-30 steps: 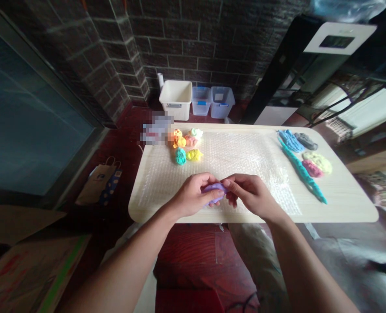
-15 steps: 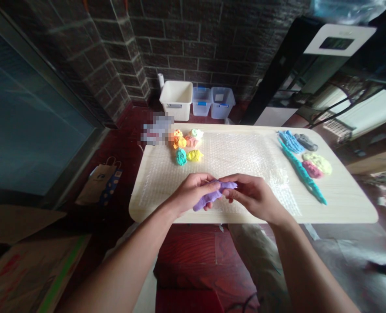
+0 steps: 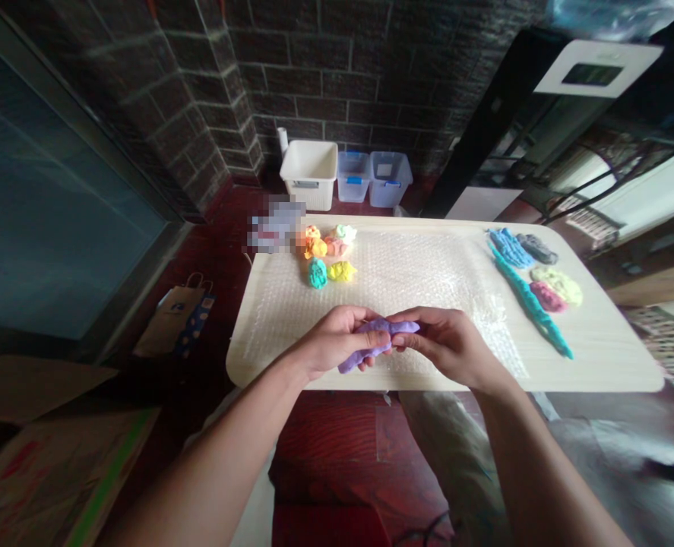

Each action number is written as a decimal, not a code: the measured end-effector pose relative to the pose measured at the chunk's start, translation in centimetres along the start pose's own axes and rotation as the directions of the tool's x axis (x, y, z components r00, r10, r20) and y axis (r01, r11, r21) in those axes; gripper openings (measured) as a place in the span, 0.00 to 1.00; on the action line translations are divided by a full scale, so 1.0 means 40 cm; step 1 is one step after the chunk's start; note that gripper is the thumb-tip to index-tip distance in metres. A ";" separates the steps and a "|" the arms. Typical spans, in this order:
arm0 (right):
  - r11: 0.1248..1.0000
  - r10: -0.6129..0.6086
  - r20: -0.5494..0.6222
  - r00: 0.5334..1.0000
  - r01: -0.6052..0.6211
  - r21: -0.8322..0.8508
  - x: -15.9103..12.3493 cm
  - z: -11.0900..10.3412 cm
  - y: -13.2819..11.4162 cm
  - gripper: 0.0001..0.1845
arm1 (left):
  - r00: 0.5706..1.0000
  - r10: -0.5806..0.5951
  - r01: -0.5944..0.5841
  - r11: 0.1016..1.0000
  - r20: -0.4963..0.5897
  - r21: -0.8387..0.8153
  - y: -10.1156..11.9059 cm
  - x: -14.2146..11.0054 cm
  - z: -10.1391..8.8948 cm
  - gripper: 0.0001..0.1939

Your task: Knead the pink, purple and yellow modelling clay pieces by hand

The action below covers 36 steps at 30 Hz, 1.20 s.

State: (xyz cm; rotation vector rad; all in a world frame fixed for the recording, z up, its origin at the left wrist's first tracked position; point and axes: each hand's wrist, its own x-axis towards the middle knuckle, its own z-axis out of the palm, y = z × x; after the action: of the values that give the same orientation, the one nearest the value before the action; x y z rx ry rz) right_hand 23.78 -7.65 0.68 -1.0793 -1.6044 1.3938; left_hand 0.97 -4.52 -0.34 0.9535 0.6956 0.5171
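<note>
A soft purple piece of modelling clay (image 3: 374,340), long and uneven, is held between both hands above the near edge of the table. My left hand (image 3: 337,339) grips its left and middle part, thumb lying along the top. With thumb and fingertips, my right hand (image 3: 439,339) pinches the right end. Fingers cover part of the clay. Under the hands lies bubble wrap (image 3: 410,266). Beyond my left hand sit lumps of teal clay (image 3: 317,273), yellow clay (image 3: 342,271) and orange clay (image 3: 314,246).
On the table's (image 3: 610,357) right side lie a long turquoise clay strip (image 3: 533,302), blue clay (image 3: 511,248), grey clay (image 3: 537,248), pale yellow clay (image 3: 561,282) and dark pink clay (image 3: 547,296). A white bin (image 3: 309,178) and clear boxes (image 3: 390,182) stand by the brick wall.
Both hands stay on the purple clay. My left thumb has shifted slightly to the right and lies straighter across it. The rest of the table looks the same.
</note>
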 end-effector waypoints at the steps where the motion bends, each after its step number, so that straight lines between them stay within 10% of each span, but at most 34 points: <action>1: 1.000 0.007 0.002 1.000 -0.007 0.012 0.000 0.000 0.000 0.15 | 1.000 0.001 -0.001 1.000 -0.008 0.008 -0.003 0.001 0.001 0.21; 8: 0.960 0.039 -0.104 0.994 -0.008 0.280 0.021 0.012 -0.003 0.23 | 0.978 0.146 -0.148 0.989 -0.149 -0.006 -0.012 0.020 0.021 0.21; 19: 0.979 0.087 -0.297 0.951 -0.027 0.201 0.046 0.080 0.024 0.14 | 0.757 0.558 -0.450 0.823 -0.340 0.348 -0.034 0.044 0.022 0.13; 36: 0.975 0.067 -0.417 0.907 0.030 0.221 0.045 0.067 0.026 0.10 | 0.721 0.596 -0.507 0.802 -0.354 0.316 -0.036 0.045 0.020 0.13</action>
State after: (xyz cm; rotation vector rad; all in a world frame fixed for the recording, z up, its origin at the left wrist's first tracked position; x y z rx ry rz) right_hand 20.76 -6.91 -0.72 -1.1667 -1.0996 1.2137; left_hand 2.91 -4.46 -1.85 1.2598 0.8737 1.2520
